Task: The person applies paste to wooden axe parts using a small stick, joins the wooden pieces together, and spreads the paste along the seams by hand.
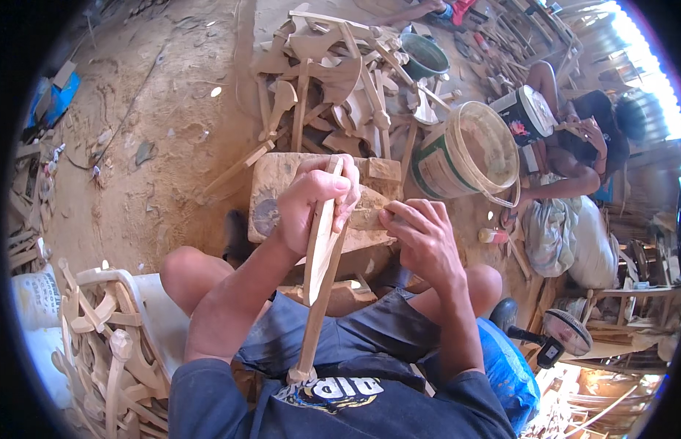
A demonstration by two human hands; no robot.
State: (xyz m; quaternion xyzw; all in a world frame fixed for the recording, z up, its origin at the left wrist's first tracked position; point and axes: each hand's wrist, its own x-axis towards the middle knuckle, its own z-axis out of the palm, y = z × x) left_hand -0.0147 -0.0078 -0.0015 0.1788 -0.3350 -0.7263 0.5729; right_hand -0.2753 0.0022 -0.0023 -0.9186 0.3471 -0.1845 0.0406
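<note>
Your wood pc (pixel 317 274) is pale tan, your block (pixel 282 170) tan w/ a grey patch (pixel 265 212). Your shirt (pixel 443 410) is dk navy w/ wht & yellow print (pixel 337 389); your shorts (pixel 373 327), grey-blue. Bucket (pixel 457 150): beige w/ grn on label (pixel 435 175). Tub (pixel 427 72): dk grn. Bag (pixel 505 366): brt blue.

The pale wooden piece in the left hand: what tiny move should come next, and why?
Perhaps bring the right hand in to steady the wooden shaft. The left hand grips the pale wooden piece that runs beside it, and no fingers show around the shaft's lower stretch, whose knob reaches the dark shirt. I can't tell exactly what the right hand touches.
</note>
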